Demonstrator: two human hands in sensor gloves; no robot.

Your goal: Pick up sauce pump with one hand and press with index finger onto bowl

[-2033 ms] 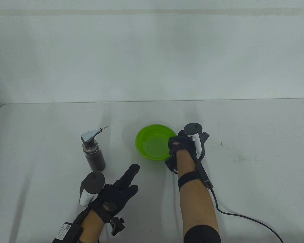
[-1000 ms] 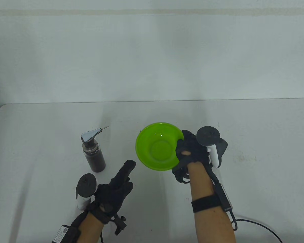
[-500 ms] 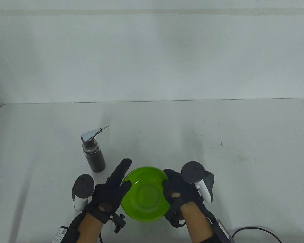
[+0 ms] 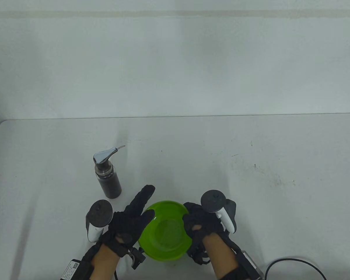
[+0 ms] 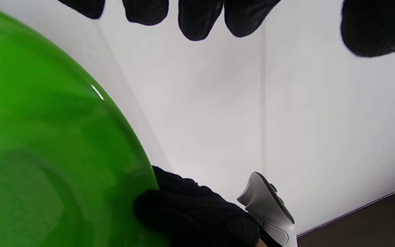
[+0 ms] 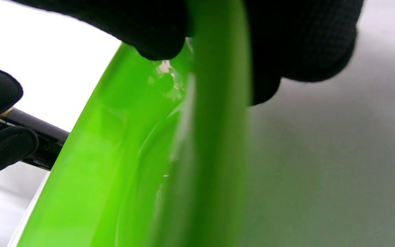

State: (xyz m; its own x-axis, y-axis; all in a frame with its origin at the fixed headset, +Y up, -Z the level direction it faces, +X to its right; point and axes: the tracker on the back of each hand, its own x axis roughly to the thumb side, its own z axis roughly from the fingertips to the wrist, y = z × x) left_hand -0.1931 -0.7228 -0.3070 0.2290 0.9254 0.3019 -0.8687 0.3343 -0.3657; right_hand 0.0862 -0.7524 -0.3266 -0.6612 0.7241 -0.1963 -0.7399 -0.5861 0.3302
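The sauce pump (image 4: 106, 172) stood upright on the table (image 4: 280, 175), untouched, its spout aimed toward the far right, just beyond the left hand (image 4: 131, 221), whose fingers were spread wide and held nothing. The green bowl (image 4: 163, 233) sat near the front edge, the right hand (image 4: 202, 223) pinching its right rim. To do this step well, 1 hand should probably steady the bowl while the other wraps the bottle low, leaving the index finger free for the pump head

1 pump (image 4: 107, 172), 1 bowl (image 4: 164, 230), 2 hands (image 4: 131, 223)
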